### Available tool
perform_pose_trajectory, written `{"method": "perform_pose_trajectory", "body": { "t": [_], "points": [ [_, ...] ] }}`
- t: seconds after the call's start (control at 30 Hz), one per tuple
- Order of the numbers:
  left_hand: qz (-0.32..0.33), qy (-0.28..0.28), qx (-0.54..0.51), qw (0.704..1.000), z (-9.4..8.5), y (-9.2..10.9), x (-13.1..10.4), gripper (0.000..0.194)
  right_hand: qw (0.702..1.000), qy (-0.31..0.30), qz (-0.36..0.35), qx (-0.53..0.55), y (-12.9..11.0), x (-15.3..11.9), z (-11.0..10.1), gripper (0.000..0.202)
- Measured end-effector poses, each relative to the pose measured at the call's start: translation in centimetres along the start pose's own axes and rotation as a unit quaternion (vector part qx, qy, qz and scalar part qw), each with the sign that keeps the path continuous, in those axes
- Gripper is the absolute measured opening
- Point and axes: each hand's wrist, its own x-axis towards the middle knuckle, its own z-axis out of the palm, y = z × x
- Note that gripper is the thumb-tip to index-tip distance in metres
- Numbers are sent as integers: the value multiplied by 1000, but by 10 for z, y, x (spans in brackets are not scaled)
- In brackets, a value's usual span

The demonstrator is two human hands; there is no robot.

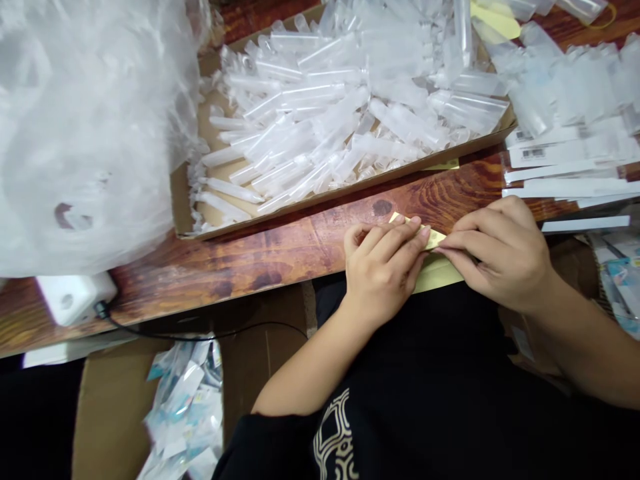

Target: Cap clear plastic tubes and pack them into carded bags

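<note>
Yellow paper (434, 240) lies gripped beneath the left hand (383, 270), its right end pinched by the right hand (505, 259).

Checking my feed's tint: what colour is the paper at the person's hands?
The paper is pale yellow; head view.

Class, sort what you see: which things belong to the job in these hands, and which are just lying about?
Apparently in the job:
- yellow paper, left hand over it, right hand pinching its edge

Apparently lying about, untouched:
- clear plastic tubes (possibly related)
- plastic bag
- white device
- black cable
</note>
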Motion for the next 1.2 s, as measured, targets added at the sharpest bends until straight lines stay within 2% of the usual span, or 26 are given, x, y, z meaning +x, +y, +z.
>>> {"method": "perform_pose_trajectory", "body": {
  "t": [0.2,0.53,0.73,1.03,1.2],
  "points": [
    [32,-12,1,999,0,-7,-1,14,998,-45,43,7,-6,6,-3,11],
    [56,30,-5,998,3,-7,-2,13,995,-79,63,-6,-12,7,-5,14],
    [63,46,-8,997,4,-7,-3,14,995,-68,72,-6,-16,6,-4,17],
    [39,26,-22,999,2,-5,-4,14,998,-28,48,7,-15,1,1,16],
    [29,11,-25,999,0,-5,-4,16,998,-31,44,13,-14,-3,1,16]
  ]
}}
